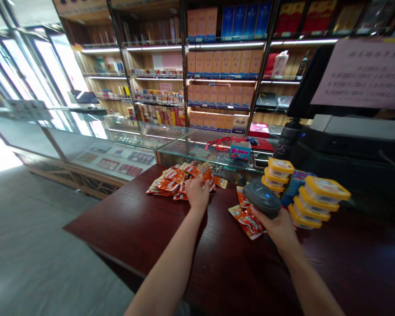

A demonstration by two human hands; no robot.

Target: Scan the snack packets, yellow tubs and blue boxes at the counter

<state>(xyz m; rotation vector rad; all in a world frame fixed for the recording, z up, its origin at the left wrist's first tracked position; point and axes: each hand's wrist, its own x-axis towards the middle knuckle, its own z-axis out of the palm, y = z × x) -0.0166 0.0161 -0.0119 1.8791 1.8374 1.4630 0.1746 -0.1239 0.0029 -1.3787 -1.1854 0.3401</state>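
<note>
In my right hand [279, 230] is a dark grey handheld barcode scanner [261, 196], a small blue light glowing on its top. Beneath and beside the scanner lie a few orange snack packets [245, 219]. My left hand [197, 193] pinches an orange snack packet [206, 172] at the right side of a heaped pile of similar packets [166, 182]. Fingers of the left hand partly cover that packet and some of the pile. Both hands are over the dark red-brown wooden counter [145, 237].
Stacked yellow-lidded tubs [316, 202] stand right of the scanner, with another stack [278, 173] behind it. A monitor [312, 83] bearing a pink paper sign rises at the right. Beyond the counter are a glass display case [125, 136], a small teal and pink box [240, 150] and lit shelves.
</note>
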